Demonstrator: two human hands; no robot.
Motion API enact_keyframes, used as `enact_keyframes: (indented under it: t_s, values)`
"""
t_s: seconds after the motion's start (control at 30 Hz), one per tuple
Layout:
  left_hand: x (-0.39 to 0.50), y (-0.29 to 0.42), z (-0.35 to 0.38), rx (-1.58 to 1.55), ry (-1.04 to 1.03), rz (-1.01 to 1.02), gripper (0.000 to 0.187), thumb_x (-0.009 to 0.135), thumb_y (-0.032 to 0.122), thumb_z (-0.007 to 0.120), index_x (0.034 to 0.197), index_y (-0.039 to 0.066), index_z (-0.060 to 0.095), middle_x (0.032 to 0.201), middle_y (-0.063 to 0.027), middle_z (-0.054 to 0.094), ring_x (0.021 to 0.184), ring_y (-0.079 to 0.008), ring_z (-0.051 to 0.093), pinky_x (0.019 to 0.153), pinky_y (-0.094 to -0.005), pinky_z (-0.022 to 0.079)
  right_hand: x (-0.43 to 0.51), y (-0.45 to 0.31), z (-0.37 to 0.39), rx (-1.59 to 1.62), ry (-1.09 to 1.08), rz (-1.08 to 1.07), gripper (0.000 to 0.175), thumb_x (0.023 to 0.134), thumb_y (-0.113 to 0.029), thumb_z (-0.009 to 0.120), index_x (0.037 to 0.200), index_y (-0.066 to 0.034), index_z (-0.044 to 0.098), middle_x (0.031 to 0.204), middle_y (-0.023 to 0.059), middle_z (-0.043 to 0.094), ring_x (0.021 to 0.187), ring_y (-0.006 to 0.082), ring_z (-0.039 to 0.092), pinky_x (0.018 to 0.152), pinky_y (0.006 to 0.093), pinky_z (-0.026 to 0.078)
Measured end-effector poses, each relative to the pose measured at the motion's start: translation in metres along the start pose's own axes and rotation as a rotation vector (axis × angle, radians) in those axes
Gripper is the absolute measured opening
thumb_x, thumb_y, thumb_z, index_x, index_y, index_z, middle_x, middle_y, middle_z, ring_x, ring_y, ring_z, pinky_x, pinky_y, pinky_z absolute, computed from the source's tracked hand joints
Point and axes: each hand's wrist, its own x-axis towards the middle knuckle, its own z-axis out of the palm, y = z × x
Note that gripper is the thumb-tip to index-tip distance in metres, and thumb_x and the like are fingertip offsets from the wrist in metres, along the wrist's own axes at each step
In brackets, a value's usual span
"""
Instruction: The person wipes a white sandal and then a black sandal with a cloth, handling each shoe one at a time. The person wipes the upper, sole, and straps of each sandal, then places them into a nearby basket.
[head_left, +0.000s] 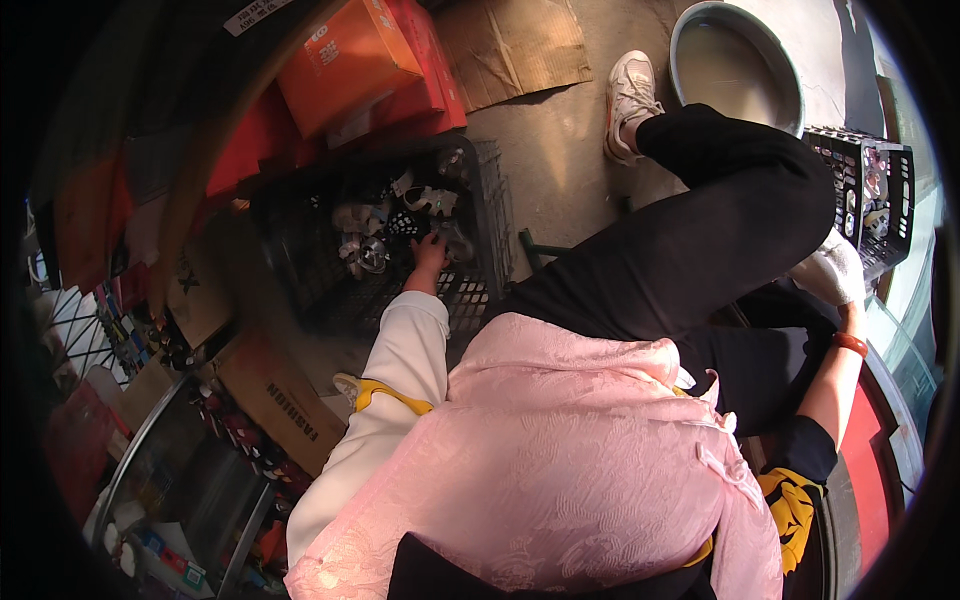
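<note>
My left hand (430, 255) is bare and reaches down into a black plastic crate (491, 217). Its fingers rest against small shoes or sandals (431, 201) piled there; whether they grip one is hard to see in the shadow. Among the pile lie a black piece with white dots (403, 223) and a shiny silvery one (372, 255). At the far right, my right hand (834, 271) wears a whitish glove, with a reddish-brown bracelet on the wrist. It is beside my bent knee, near a second black crate (889, 202); its fingers are mostly hidden.
Orange and red shoeboxes (349, 67) are stacked beyond the first crate. Flattened cardboard (517, 52) lies on the floor. A round tub (735, 67) of cloudy water stands near my shoe (632, 101). At left are a printed carton (289, 397) and a metal-framed case (247, 536).
</note>
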Motion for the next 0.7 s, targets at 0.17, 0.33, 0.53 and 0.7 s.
enact_keyframes:
  t_s: [0.17, 0.33, 0.53, 0.7]
  values:
    - [0.034, -0.056, 0.002, 0.176, -0.226, -0.079, 0.039, 0.091, 0.032, 0.068, 0.118, 0.004, 0.068, 0.112, -0.0177, 0.068, 0.092, -0.0329, 0.067, 0.067, -0.0445, 0.06, -0.009, -0.034, -0.034, -0.145, 0.01, 0.047, 0.042, 0.094, -0.022, 0.058, 0.134, -0.0092, 0.059, 0.13, 0.0119, 0.064, 0.117, 0.0271, 0.062, 0.098, 0.0344, 0.05]
    - [0.04, -0.035, -0.031, 1.145, -0.283, 0.572, 0.037, 0.094, 0.037, 0.061, 0.095, 0.003, 0.074, 0.091, -0.0208, 0.071, 0.085, -0.0404, 0.067, 0.068, -0.0485, 0.056, -0.007, -0.054, -0.026, -0.01, 0.1, 0.166, 0.044, 0.093, -0.02, 0.059, 0.135, -0.007, 0.056, 0.131, 0.0146, 0.062, 0.119, 0.0287, 0.061, 0.1, 0.0347, 0.049]
    - [-0.088, 0.08, -0.057, 0.37, 0.476, 0.277, 0.042, 0.097, 0.039, 0.056, 0.084, 0.001, 0.069, 0.083, -0.0214, 0.068, 0.08, -0.0421, 0.064, 0.067, -0.0472, 0.049, -0.002, -0.112, -0.052, -0.033, 0.2, 0.188, 0.047, 0.092, -0.018, 0.059, 0.137, -0.0044, 0.054, 0.133, 0.0178, 0.061, 0.121, 0.0306, 0.06, 0.103, 0.0352, 0.048]
    - [-0.158, 0.141, -0.089, 0.236, 0.64, 0.95, 0.036, 0.096, 0.018, 0.059, 0.065, 0.001, 0.052, 0.063, -0.0154, 0.052, 0.06, -0.035, 0.052, 0.056, -0.0426, 0.04, 0.028, -0.147, -0.091, -0.187, 0.322, 0.077, 0.049, 0.092, -0.016, 0.06, 0.138, -0.0022, 0.052, 0.134, 0.0204, 0.06, 0.123, 0.0322, 0.06, 0.104, 0.0355, 0.047]
